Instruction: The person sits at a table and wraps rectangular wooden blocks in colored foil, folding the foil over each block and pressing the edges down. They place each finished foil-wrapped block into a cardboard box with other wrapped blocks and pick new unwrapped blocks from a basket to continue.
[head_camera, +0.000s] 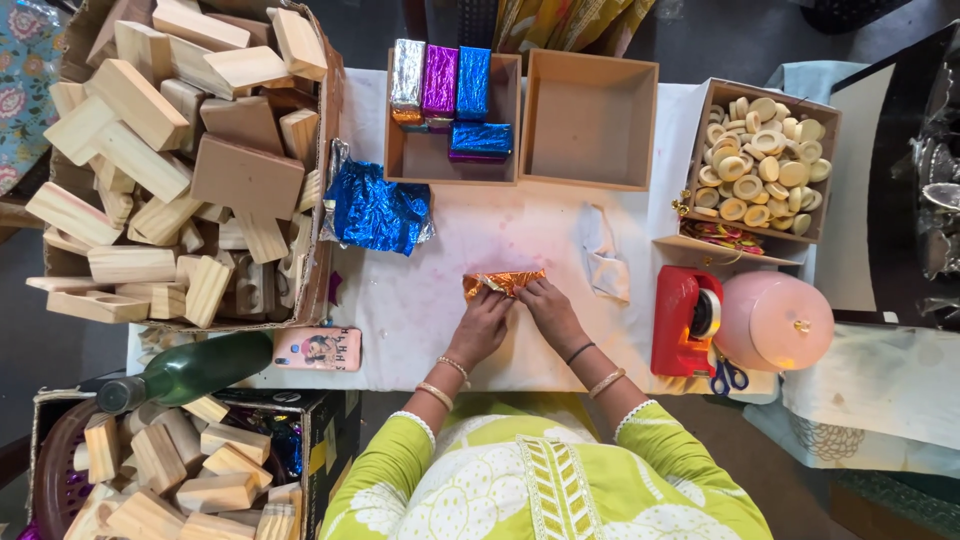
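Both of my hands rest on a small block wrapped in orange foil (502, 282) in the middle of the white table (440, 320). My left hand (482, 322) presses on its left end. My right hand (548, 310) holds the right end, with fingers folded over the foil. A loose heap of blue foil (375, 210) lies to the upper left. Behind it an open wooden box (452, 165) holds blocks wrapped in silver, purple and blue foil.
An empty wooden box (588, 120) and a box of pale rings (765, 160) stand at the back. A red tape dispenser (685, 322), blue scissors (728, 376) and a pink lidded tub (775, 320) sit right. Cartons of wooden blocks (180, 150), a green bottle (190, 368) and a phone (318, 348) lie left.
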